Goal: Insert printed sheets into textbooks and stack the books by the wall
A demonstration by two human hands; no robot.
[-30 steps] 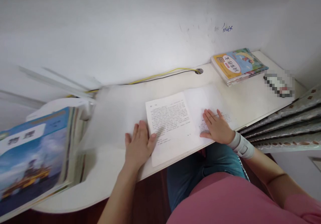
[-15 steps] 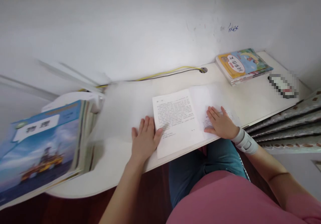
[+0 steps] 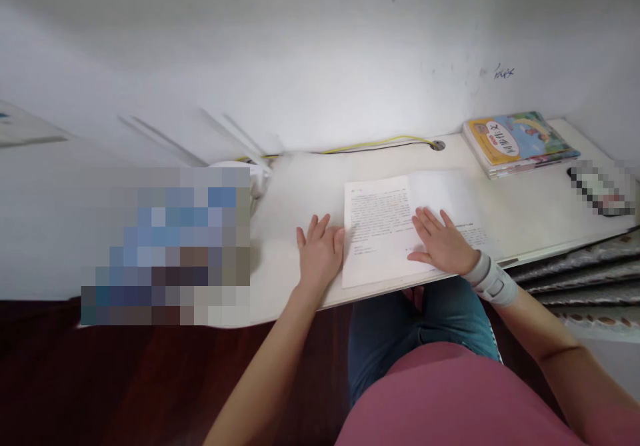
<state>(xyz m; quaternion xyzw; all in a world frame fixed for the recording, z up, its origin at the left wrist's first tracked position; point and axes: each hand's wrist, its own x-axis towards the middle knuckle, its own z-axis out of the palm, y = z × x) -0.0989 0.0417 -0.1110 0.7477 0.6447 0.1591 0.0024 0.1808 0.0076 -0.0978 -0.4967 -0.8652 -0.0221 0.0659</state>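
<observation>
An open book (image 3: 376,233) with printed pages lies on the white desk (image 3: 290,193) in front of me. My left hand (image 3: 321,251) rests on the desk at the book's left edge, fingers spread, the thumb against the page's side. Across the inner part of the right page lies my right hand (image 3: 443,241), flat with its fingers stretched, covering some of the print near the fold. A pale wristband (image 3: 491,281) is around my right wrist. Neither hand grips anything.
At the back right sits a stack of booklets (image 3: 520,138), with a blurred-out phone-like object (image 3: 600,189) in front. A yellow cable (image 3: 370,145) runs along the wall into a desk hole (image 3: 438,145). A pixelated stack (image 3: 175,246) stands at left; patterned fabric (image 3: 585,279) hangs at right.
The view has turned left, so the desk items appear farther right. My right hand now lies closer to the fold, over the page's inner side. My left hand stays beside the book's left edge.
</observation>
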